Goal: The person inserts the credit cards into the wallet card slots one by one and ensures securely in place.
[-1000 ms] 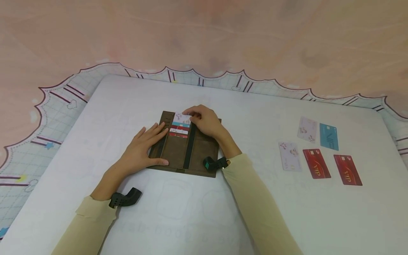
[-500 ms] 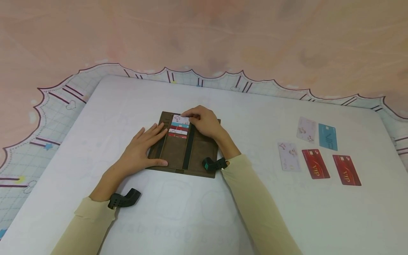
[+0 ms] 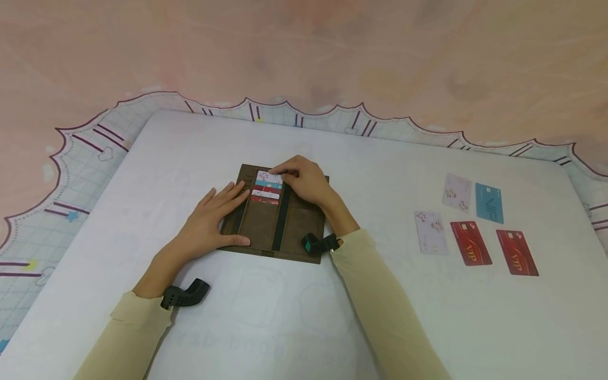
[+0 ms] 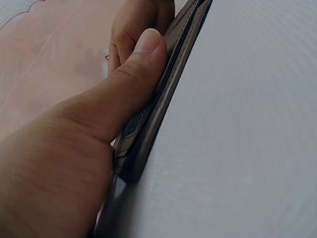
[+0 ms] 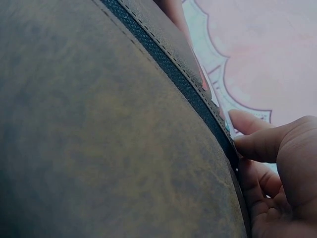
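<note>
A brown leather wallet (image 3: 260,224) lies unfolded on the white table, with a dark band down its middle. Several cards are tucked in overlapping slots of its left half; red, white and blue edges show. The topmost is a white patterned card (image 3: 267,177). My right hand (image 3: 307,182) pinches this card by its upper right corner, forefinger along the top edge and thumb at the side. In the right wrist view, the thumb and forefinger (image 5: 247,121) meet at the card's edge. My left hand (image 3: 209,219) rests with spread fingers on the wallet's left side, thumb on its lower part.
To the right on the table (image 3: 361,316) lie two pale patterned cards, one of them the nearer pale card (image 3: 431,233), a blue card (image 3: 490,203), a red card (image 3: 472,243) and another red card (image 3: 518,253). A scalloped cloth edge (image 3: 328,108) runs behind the table.
The white card has slid slightly down into its slot under my right fingers, mostly in the first half second. My left hand has stayed in place on the wallet.
</note>
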Tool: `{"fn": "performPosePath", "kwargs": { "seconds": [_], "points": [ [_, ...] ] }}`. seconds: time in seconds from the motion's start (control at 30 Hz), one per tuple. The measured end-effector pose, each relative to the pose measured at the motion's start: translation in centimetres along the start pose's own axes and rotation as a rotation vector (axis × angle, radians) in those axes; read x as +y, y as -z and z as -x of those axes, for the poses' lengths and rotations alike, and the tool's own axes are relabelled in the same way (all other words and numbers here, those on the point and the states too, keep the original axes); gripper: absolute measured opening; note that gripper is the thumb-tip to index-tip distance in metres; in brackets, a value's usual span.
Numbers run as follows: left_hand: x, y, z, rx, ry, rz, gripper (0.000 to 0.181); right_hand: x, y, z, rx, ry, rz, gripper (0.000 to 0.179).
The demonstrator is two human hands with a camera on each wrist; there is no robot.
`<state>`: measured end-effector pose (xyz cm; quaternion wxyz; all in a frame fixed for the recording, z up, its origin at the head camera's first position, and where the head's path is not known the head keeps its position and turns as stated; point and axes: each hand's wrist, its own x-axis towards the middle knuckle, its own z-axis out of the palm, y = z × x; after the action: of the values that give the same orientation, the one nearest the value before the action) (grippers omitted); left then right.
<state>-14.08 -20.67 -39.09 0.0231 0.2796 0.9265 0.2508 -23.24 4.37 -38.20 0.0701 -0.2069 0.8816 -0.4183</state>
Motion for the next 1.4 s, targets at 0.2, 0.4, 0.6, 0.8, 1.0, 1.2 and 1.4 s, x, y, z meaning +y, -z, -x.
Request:
{"fn": "performPosePath", "kwargs": {
  "seconds": [0.2, 0.4, 0.6, 0.8, 1.0, 1.2, 1.4],
  "points": [
    [-0.09, 0.05, -0.09, -0.001, -0.005, -0.005, 0.102, 0.03, 0.08, -0.05, 0.005, 0.006, -0.006, 0.025],
    [-0.03, 0.01, -0.12, -0.005, 0.006, -0.004, 0.101, -0.05, 0.2, 0.14, -0.007, 0.009, -0.016, 0.024],
    [-0.02, -0.1, -0.04, -0.002, 0.005, -0.003, 0.101, 0.02, 0.13, 0.24, -0.012, 0.018, -0.026, 0.025],
    [-0.16, -0.23, 0.04, 0.007, 0.003, -0.009, 0.101, 0.19, -0.01, 0.29, -0.014, 0.045, -0.025, 0.024],
    [-0.32, -0.28, 0.09, 0.01, -0.01, -0.006, 0.102, 0.36, -0.12, 0.23, -0.014, 0.045, -0.024, 0.025],
    [-0.4, -0.3, 0.06, 0.011, -0.016, -0.004, 0.102, 0.38, -0.11, 0.18, -0.02, 0.035, -0.017, 0.027],
    [-0.48, -0.39, -0.02, 0.011, -0.02, -0.006, 0.101, 0.29, -0.09, 0.14, -0.025, 0.038, 0.005, 0.026]
  ]
}}
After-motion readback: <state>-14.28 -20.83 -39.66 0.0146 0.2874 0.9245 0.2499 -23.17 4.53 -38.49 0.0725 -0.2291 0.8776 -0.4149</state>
